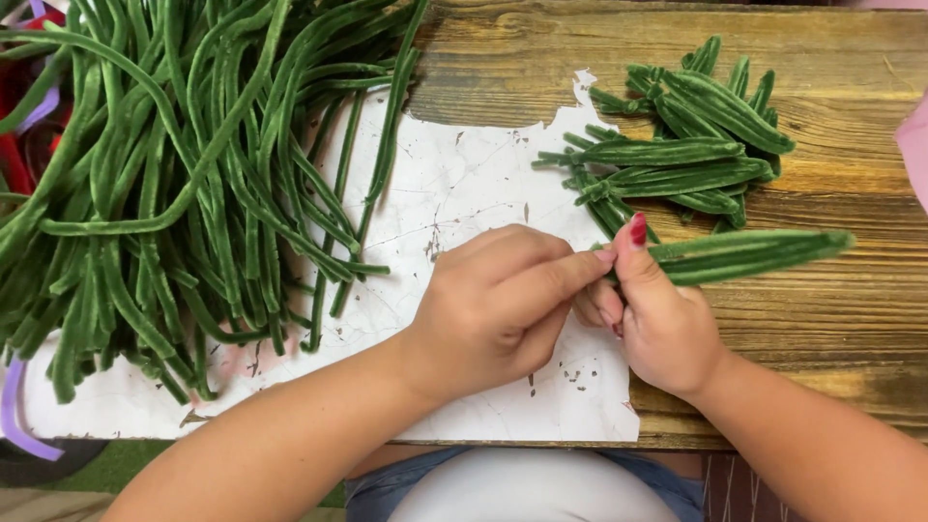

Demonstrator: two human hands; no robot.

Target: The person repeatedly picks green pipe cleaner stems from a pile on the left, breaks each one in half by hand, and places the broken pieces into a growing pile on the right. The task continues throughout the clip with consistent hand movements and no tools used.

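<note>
— What are the two hands doing?

— The left hand (pixel 493 304) and the right hand (pixel 657 314) meet over the middle of the bench (pixel 841 319). Both pinch the near end of a folded green fuzzy wire bundle (pixel 749 253), which sticks out to the right from between the fingers and lies level just above the wood.

— So both grips are closed?

— Yes. The left forefinger and thumb press on the bundle's end, and the right thumb, with a red-painted nail (pixel 638 229), clamps it from the other side. The hands touch each other there.

— What lies around them?

— Just behind the held bundle sits a small pile of finished folded bundles (pixel 691 145), ridged and leaf-shaped, lying on the bare wood. To the left, well apart, a big heap of long loose green wires (pixel 164 184) spreads over a cracked white sheet (pixel 464 184) that covers part of the bench. A purple strip (pixel 12 416) curls at the sheet's left edge, and something red shows under the heap at the far left.
</note>
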